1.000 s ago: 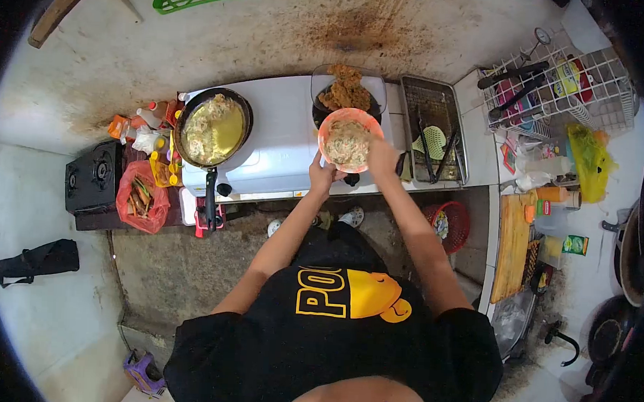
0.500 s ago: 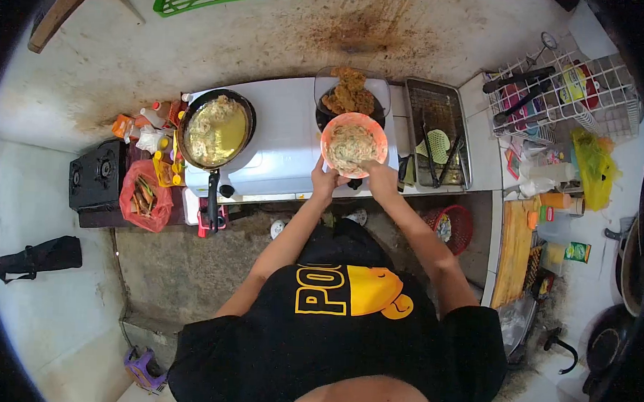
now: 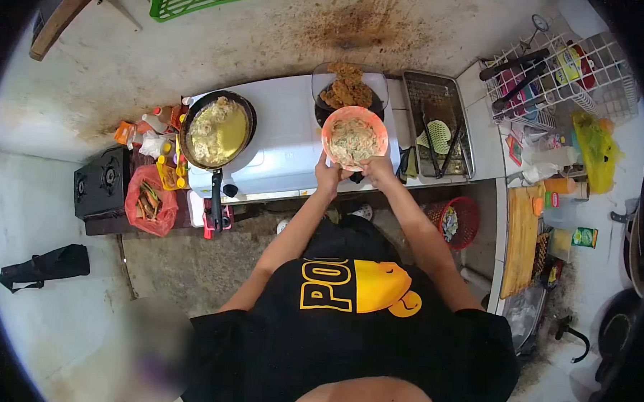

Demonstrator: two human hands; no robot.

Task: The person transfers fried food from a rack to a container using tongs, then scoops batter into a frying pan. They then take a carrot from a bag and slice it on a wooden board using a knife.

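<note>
Over the front edge of the white stove top, the orange bowl of shredded mix is held up by the left hand, which grips its near rim, while the right hand has its fingers pinched together at the bowl's lower edge. Close behind the bowl sits the dish of fried pieces, the wire tray lies just beside to the right, and the frying pan stands well apart to the left with bare stove surface between.

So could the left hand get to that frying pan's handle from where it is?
Probably yes. The left hand holds the near rim of the orange bowl, and the black pan handle sticks out over the stove's front edge to its left, with nothing lying between. It would have to let go of the bowl first.
</note>
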